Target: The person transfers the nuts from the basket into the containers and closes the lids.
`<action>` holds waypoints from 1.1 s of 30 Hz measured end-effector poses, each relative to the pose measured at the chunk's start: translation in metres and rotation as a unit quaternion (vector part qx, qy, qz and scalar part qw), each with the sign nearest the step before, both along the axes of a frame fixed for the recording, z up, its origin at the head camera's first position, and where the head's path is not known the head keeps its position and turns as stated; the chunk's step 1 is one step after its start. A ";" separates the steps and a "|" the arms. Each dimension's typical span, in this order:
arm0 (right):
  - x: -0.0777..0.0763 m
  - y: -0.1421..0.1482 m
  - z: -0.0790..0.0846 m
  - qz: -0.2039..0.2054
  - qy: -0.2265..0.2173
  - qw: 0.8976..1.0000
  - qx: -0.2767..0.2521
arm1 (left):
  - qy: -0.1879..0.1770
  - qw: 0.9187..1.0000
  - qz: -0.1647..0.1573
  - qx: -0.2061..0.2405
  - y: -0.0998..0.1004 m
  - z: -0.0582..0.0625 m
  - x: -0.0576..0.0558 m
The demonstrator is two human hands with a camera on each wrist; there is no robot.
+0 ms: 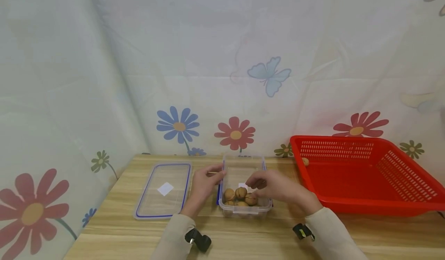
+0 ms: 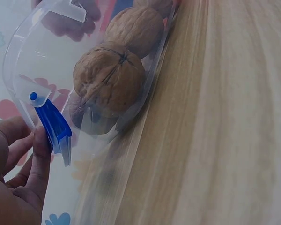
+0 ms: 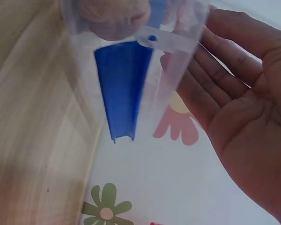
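Note:
A clear plastic container (image 1: 243,209) with blue clips stands on the table, several walnuts (image 1: 241,193) gathered at its near end. My left hand (image 1: 205,182) holds the container's left rim between thumb and fingers; the left wrist view shows these fingers beside a hanging blue clip (image 2: 54,124). Over the container's right side reaches my right hand (image 1: 274,184), its fingers bent loosely above the walnuts. From the right wrist, that hand's fingers (image 3: 225,70) pass over the wall with no walnut seen in them, though their tips are partly hidden behind the plastic.
Left of the container lies a clear lid (image 1: 149,202) with a blue seal and a white label (image 1: 165,189). A red plastic basket (image 1: 347,204) stands on the right, with one walnut (image 1: 305,161) at its left wall. Behind the table hangs a flowered curtain (image 1: 208,78).

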State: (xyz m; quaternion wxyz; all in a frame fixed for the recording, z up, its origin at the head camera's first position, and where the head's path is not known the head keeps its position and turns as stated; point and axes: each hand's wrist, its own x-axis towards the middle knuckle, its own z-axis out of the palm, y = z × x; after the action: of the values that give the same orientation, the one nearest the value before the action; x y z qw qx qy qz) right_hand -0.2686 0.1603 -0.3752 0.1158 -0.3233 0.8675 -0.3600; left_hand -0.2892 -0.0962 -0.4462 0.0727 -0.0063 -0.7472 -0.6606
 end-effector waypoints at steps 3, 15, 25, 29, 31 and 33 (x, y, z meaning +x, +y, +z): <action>0.001 0.003 0.007 -0.007 0.006 1.000 -0.005 | 0.001 1.000 0.000 0.000 -0.001 0.000 0.000; 0.008 0.018 0.033 -0.037 0.017 0.998 -0.053 | 0.004 1.000 -0.003 -0.002 -0.002 0.003 -0.001; 0.012 0.038 0.055 -0.074 0.051 0.992 -0.092 | 0.003 1.000 -0.007 -0.001 -0.001 -0.001 -0.003; 0.010 0.047 0.068 -0.088 0.076 0.990 -0.084 | 0.002 1.000 -0.005 -0.003 -0.001 0.000 -0.003; 0.009 0.052 0.073 -0.095 0.086 0.989 -0.079 | 0.002 1.000 -0.005 -0.004 -0.001 0.001 -0.003; 0.008 0.056 0.079 -0.102 0.094 0.988 -0.072 | 0.001 1.000 -0.005 -0.006 -0.002 0.001 -0.004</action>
State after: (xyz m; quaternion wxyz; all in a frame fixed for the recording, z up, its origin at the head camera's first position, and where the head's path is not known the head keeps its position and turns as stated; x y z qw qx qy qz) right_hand -0.2605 0.2159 -0.2962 -0.0274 -0.2732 0.8748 -0.3992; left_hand -0.2927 -0.0979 -0.4452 0.0698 -0.0112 -0.7510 -0.6565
